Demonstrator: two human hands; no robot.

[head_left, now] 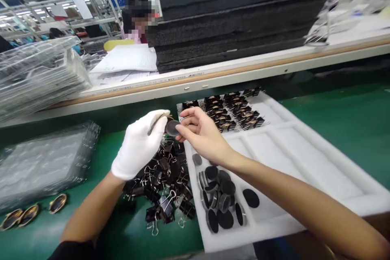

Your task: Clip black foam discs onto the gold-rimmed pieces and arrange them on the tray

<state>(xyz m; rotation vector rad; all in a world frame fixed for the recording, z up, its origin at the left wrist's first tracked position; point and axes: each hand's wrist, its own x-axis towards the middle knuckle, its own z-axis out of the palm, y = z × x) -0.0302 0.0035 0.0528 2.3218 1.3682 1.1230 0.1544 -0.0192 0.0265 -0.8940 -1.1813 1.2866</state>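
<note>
My left hand [140, 142], in a white glove, pinches a thin brownish piece seen nearly edge-on; its kind cannot be made out. Between the thumb and fingers of my bare right hand [202, 132] is a dark round disc [172, 128], close against the gloved fingertips. Below both hands lies a pile of black binder clips [167, 170] with silver wire handles. Several similar black discs [225, 203] lie heaped in the near left compartment of a white foam tray [292, 146]. Rows of binder clips gripping gold-brown pieces [234, 109] fill the tray's far end.
Gold-rimmed oval pieces [29, 214] lie on the green table [112, 227] at left, near stacked transparent plastic trays [45, 166]. Across the back runs a raised shelf [195, 83] bearing black foam sheets [231, 24] and more plastic trays [42, 73]. Another person [137, 12] is beyond it.
</note>
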